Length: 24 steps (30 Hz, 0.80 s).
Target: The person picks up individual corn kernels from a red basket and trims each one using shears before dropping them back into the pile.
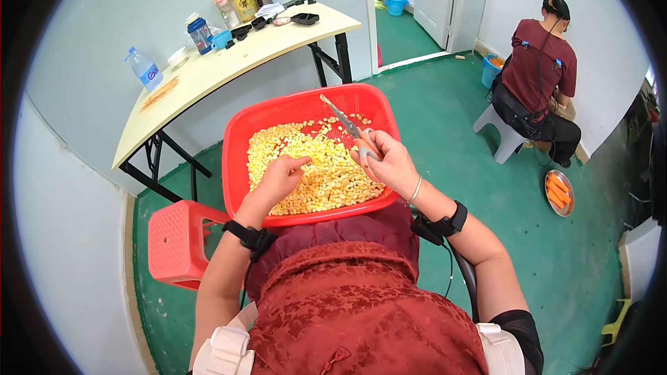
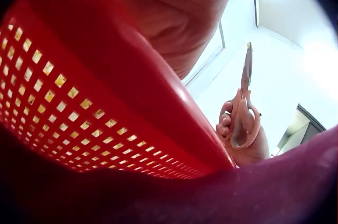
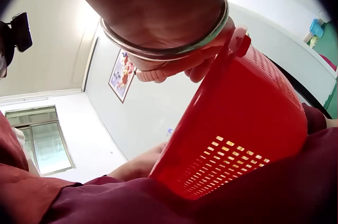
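A red basket (image 1: 233, 160) full of loose yellow corn kernels (image 1: 319, 160) rests on the lap. The right hand (image 1: 392, 167) grips scissors with pinkish handles (image 1: 370, 146) over the basket's right side; the blades point up and left, with a small yellowish bit at the tip. In the left wrist view the scissors (image 2: 245, 113) stand upright in the right hand (image 2: 251, 150). The left hand (image 1: 281, 177) is over the kernels at the left, its fingers bent; whether it pinches anything is hidden. The basket (image 3: 237, 113) also shows in the right wrist view.
Bottles (image 1: 201, 35), cups and black items stand on a pale table (image 1: 264, 48) behind. A red stool (image 1: 174, 239) is at the left. At the right, a person (image 1: 545, 62) sits on a grey stool (image 1: 497, 132), near a metal bowl of orange pieces (image 1: 558, 191).
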Motion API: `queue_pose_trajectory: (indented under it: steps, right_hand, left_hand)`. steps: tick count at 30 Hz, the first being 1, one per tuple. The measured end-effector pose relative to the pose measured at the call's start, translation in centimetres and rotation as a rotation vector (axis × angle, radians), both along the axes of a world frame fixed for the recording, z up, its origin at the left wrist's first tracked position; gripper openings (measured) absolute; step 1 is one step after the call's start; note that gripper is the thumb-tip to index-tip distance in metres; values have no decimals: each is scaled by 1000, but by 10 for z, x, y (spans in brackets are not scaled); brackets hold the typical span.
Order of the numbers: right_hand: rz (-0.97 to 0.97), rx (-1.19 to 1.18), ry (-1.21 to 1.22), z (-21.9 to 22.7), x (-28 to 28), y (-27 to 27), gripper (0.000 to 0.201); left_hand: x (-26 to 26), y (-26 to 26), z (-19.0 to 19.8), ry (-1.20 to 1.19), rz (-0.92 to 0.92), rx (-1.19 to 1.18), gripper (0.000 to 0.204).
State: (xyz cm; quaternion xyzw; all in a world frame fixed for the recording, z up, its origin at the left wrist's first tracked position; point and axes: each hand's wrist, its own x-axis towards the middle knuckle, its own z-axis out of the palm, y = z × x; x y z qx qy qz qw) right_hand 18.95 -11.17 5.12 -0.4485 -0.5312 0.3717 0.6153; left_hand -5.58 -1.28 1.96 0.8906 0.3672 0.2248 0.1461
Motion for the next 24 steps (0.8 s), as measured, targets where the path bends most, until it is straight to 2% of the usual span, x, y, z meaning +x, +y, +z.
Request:
queue_pose_trajectory:
  steps: [2,6,9,15,19,22,23,24]
  right_hand:
    - [-17,112,-119,-21,4,14,19]
    - [205,-157,-114,-12,12,18,18]
    - [293,-276,-36,9,8,11,25]
    - [377,-296,-63,15,4,12,32]
    - [352,-302,-107,15,-1,14,37]
    - [321,-295,-119,3,-5,20,44]
    - [303,-292,-159,-2,-5,22,45]
    - [285,-287,-198,-4,-6,24,47]
  left_hand:
    - [2,-5,12,41,19,-15,29]
    - [5,-9,20,116,9,-199,21]
    - [4,-4,9,217,-63,-116,18]
    - [15,-12,9,302,43,-52,16]
    - [19,-16,23,11,147,-161,14]
    - [20,-13,27,-517,231,-589,15]
    - [19,-13,33,-556,303,-709,14]
    - [18,-11,33,-661,296,-796,13]
